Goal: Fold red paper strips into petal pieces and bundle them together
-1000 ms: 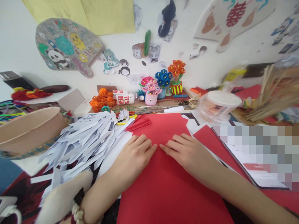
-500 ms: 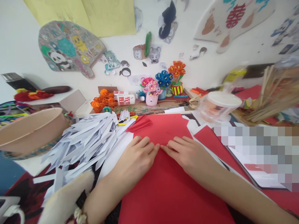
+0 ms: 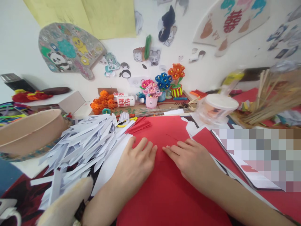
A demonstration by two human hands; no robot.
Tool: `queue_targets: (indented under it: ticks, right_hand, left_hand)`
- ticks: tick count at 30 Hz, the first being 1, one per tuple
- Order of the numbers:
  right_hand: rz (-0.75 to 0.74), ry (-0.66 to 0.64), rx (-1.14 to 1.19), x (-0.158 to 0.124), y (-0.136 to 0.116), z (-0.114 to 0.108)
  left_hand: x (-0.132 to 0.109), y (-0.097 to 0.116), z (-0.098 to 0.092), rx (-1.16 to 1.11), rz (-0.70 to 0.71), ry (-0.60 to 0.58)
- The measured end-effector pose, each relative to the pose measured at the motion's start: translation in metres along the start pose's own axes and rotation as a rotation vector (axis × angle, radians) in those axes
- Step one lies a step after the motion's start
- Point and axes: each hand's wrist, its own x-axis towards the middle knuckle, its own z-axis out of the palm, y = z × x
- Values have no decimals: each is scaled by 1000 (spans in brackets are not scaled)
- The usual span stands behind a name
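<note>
Red paper sheet (image 3: 171, 194) lies directly beneath both grips, running from beyond the fingertips back toward the person. Left grip (image 3: 137, 161) and right grip (image 3: 190, 160) face each other across it, backs up, wrists angled inward, a narrow gap between their nearest fingers. The left fingers are bent and slightly spread; the right ones are bent and close together. Both sets of fingertips rest on the sheet, but whether either pinches the paper cannot be told.

Just beyond the left grip are one bundle of folded red strips (image 3: 141, 125) and one yellow handle (image 3: 131, 120). Left of it spreads a heap of white paper strips (image 3: 91, 135), too many to count, then one pinkish tub (image 3: 33, 130). Right of the right grip are one tablet (image 3: 249, 180) and more red paper (image 3: 207, 141); beyond it, one white-lidded tub (image 3: 221, 102).

Three potted craft flowers, pink (image 3: 151, 91), blue (image 3: 163, 81) and orange (image 3: 176, 70), stand farther ahead of the grips. The worktop (image 3: 35, 186) shows dark red and black; the white wall (image 3: 113, 48) behind carries two fan-shaped boards (image 3: 72, 47).
</note>
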Motion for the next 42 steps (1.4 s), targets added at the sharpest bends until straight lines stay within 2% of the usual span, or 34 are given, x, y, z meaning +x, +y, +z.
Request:
queue_targets:
  ticks: [4, 10, 18, 22, 25, 32, 36, 39, 42]
  right_hand:
    - [14, -6, 4, -1, 1, -1]
    - [20, -24, 26, -1, 4, -2]
    - [82, -103, 154, -2, 6, 0]
    - [145, -139, 222, -2, 6, 0]
    - [232, -163, 290, -2, 5, 1]
    - [590, -193, 643, 9, 5, -2]
    - [610, -316, 895, 14, 11, -8]
    - [636, -385, 1113, 12, 14, -6]
    - [755, -464, 1399, 10, 15, -2]
  left_hand:
    - [-2, -1, 2, -9, -69, -8]
    - [-6, -15, 7, -83, -135, -47]
    - [-5, -21, 1, -145, -188, -110]
    - [-2, -16, 0, -289, -276, -70]
    - [1, -14, 5, -432, -376, -96]
    - [7, -20, 16, -762, -490, -184]
    - [10, -20, 7, -998, -514, -211]
    - [12, -19, 0, -1060, -538, -133]
    - [12, -18, -4, -980, -570, 35]
